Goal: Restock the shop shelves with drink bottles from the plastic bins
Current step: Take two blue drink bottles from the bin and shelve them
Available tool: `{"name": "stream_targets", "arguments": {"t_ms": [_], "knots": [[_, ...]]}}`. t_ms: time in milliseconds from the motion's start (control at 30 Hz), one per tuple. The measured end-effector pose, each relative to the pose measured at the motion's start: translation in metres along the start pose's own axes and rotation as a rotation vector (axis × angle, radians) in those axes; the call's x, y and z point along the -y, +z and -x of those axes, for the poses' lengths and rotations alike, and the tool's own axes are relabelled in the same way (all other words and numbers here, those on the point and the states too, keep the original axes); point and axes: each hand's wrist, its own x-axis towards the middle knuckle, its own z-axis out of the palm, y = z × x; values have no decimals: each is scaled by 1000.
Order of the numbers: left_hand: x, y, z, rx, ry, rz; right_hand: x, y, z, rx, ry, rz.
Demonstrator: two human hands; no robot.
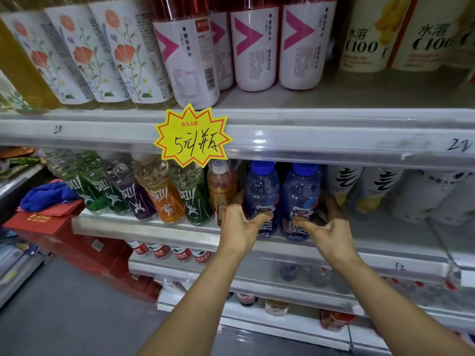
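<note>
We see the left hand (241, 223) gripping the left blue-capped bottle (261, 191) and the right hand (327, 228) gripping the right blue-capped bottle (303, 195). Both bottles stand upright, side by side, on the middle shelf (380, 227).

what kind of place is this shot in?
Most likely a small shop's drinks aisle: tiered shelves with price rails, rows of bottled drinks, and a yellow starburst price tag with a handwritten price.

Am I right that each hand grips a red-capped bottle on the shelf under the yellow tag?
Not quite: the head view shows blue caps. Left hand and right hand each grip a blue-capped bottle on the shelf under the yellow tag.
</note>
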Motion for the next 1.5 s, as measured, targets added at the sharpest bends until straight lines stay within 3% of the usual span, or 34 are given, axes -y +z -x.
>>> {"name": "stream_targets", "arguments": {"t_ms": [500, 933, 1133, 1233, 1333, 1500], "knots": [[54, 38, 22, -134, -85, 77, -43, 8, 6, 29, 108, 143], [61, 33, 17, -92, -69, 106, -48, 8, 3, 24, 176, 163], [29, 24, 26, -100, -248, 177, -17, 10, 12, 34, 289, 238], [14, 11, 38, -134, -379, 356, 4, 5, 34, -51, 351, 238], [-5, -5, 74, -169, -501, 645, 24, -11, 70, -88, 348, 62], [-46, -17, 155, -190, -466, 919, 51, -58, 126, -134, 365, -255]]}}
